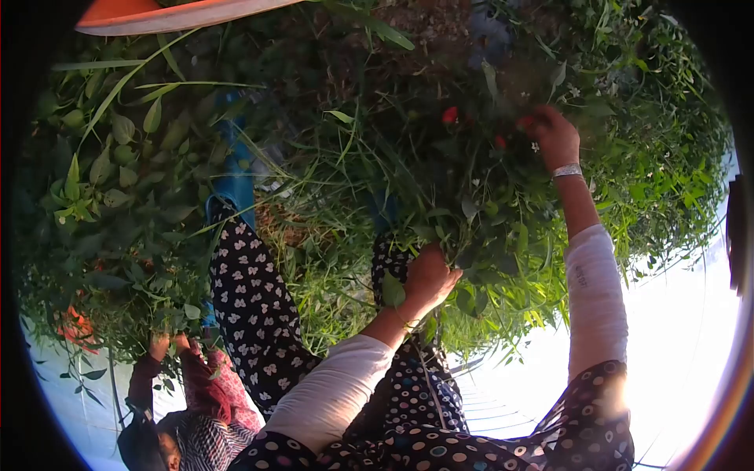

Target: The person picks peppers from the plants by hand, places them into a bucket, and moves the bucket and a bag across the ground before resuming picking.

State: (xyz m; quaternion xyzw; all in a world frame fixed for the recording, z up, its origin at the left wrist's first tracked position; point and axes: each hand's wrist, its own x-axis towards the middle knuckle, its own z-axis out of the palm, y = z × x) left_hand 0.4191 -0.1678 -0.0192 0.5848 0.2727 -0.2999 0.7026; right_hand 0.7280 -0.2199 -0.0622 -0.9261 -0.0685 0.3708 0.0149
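My right hand [559, 135] reaches into the dark foliage at the upper right. Its fingers are curled round something red that looks like a pepper, partly hidden by the fingers and blur. Other red peppers [449, 115] show among the leaves to its left. Lower down and nearer my legs, my left hand [428, 281] is closed against the leafy stems of the plant [491, 243]. What lies inside its fingers is hidden. Both forearms wear white sleeves, and a band [567, 169] circles my right wrist.
My patterned trouser legs [255, 306] and a blue boot [236, 169] stand among grass and plants. An orange container rim [188, 17] shows at the top left. Another person [208, 424] works at the lower left, near an orange net-like thing [76, 328].
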